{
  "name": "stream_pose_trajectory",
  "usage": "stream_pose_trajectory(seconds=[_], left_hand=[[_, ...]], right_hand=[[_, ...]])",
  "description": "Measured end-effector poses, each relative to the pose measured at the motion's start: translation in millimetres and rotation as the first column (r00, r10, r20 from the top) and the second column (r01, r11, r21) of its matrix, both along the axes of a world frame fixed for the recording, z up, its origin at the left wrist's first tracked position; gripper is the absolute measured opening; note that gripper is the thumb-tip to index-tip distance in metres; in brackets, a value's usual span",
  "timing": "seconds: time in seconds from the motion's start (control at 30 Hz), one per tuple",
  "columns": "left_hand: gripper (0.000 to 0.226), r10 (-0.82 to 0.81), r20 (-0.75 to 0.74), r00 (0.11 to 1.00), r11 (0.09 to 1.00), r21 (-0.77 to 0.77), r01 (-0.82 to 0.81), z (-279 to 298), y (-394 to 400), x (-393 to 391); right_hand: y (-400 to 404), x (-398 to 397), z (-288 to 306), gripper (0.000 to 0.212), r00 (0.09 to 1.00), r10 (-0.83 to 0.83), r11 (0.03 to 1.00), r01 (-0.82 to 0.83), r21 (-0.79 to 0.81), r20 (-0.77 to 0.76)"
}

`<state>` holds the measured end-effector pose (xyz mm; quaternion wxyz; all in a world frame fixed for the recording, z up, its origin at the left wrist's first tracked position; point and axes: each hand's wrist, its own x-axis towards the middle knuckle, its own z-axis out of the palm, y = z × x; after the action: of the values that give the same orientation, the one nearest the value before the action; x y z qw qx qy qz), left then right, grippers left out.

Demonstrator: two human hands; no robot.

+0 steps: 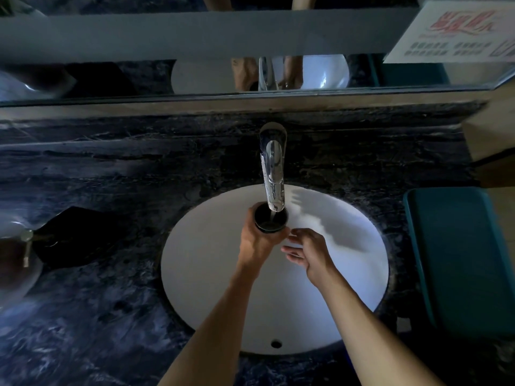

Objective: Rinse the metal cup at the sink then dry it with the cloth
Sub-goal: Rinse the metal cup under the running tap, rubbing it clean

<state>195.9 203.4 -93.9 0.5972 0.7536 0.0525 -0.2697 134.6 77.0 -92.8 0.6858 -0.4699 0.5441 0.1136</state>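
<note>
My left hand [255, 243] grips the metal cup [271, 220] upright, its dark mouth directly under the spout of the chrome faucet [272, 168]. A thin stream of water runs into the cup. My right hand [308, 253] hovers just right of the cup over the white sink [211, 274], fingers relaxed and spread, holding nothing. A dark cloth [75, 238] lies on the counter to the left of the sink.
The sink is set in a dark marble counter [111, 316]. A teal box [459, 260] stands at the right edge. A mirror [195, 76] runs along the back wall. A rounded pale object [14, 263] sits at the far left.
</note>
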Motion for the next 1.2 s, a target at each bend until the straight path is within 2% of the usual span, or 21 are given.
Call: stream_pose_trajectory(seconds=[0.2,0.3,0.4,0.53,0.63,0.77,0.83,0.9,1.0,1.1,1.13,1.2], left_hand=[[0.07,-0.048,0.019,0.999,0.999,-0.006,0.048,2,-1,5],[0.071,-0.14,0.038,0.989,0.99,0.004,0.14,3,-4,6],[0.074,-0.079,0.053,0.995,0.996,-0.039,0.081,4,-4,13],[0.076,-0.177,0.047,0.983,0.984,-0.015,0.178,4,-3,13],[0.076,-0.109,0.089,0.99,0.994,-0.002,0.11,-1,1,10],[0.076,-0.173,0.061,0.983,0.985,0.032,0.171,-4,3,6],[0.076,-0.077,0.05,0.996,0.997,0.016,0.076,-3,4,7],[0.075,-0.077,0.036,0.996,0.997,0.002,0.077,-3,4,8],[0.064,-0.075,-0.072,0.995,0.997,-0.025,0.074,2,1,9],[0.031,0.114,-0.314,0.943,0.979,-0.124,-0.16,7,1,12],[0.026,0.141,-0.394,0.908,0.969,-0.135,-0.208,9,1,11],[0.055,0.143,-0.532,0.835,0.959,-0.135,-0.25,12,5,6]], right_hand=[[-1,-2,0,0.014,1.0,-0.016,1.0,0.016,0.01,-0.012],[0,-1,-1,0.017,1.0,-0.003,1.0,0.003,0.011,-0.01],[0,0,-1,0.018,1.0,-0.007,1.0,0.007,0.006,-0.007],[1,2,-1,0.018,1.0,-0.001,1.0,0.001,0.012,0.0],[1,4,1,0.015,1.0,-0.021,1.0,0.021,0.001,0.003],[2,7,2,0.017,1.0,-0.031,1.0,0.031,0.004,0.002],[2,6,2,0.016,1.0,-0.031,1.0,0.031,0.004,-0.002],[1,4,3,0.016,1.0,-0.025,1.0,0.025,0.002,-0.004],[0,1,4,0.015,1.0,-0.007,1.0,0.007,-0.002,-0.015],[-2,-4,9,0.013,1.0,0.002,1.0,-0.002,-0.01,-0.024],[-3,-7,11,0.012,1.0,0.011,1.0,-0.011,-0.018,-0.019],[-5,-14,17,0.013,0.999,0.032,0.999,-0.032,-0.044,-0.003]])
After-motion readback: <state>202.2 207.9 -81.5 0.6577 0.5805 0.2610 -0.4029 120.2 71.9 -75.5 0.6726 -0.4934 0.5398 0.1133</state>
